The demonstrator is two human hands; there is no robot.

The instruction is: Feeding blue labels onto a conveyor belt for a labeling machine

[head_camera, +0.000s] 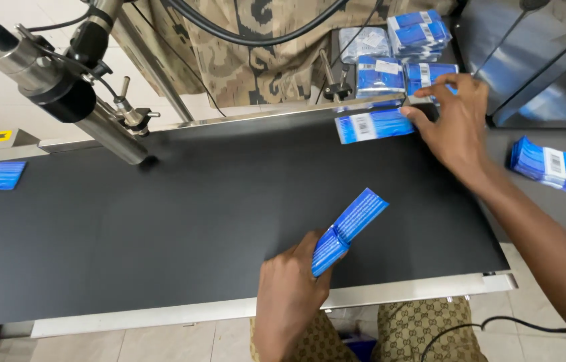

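At the belt's (162,221) near edge the left hand (290,295) grips a blue packet stack (348,231), while the right hand (454,124) presses fingers, spread, on a flat packet (371,125) at the far edge.

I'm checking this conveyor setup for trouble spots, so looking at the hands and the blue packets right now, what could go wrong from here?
1. The right hand presses a flat blue packet at the belt's far edge, against the metal rail; it could catch or skew there.
2. The left hand grips a fanned bunch of packets by one end only; some might slip onto the black belt.
3. The loose stack beside the belt looks uneven and may slide.
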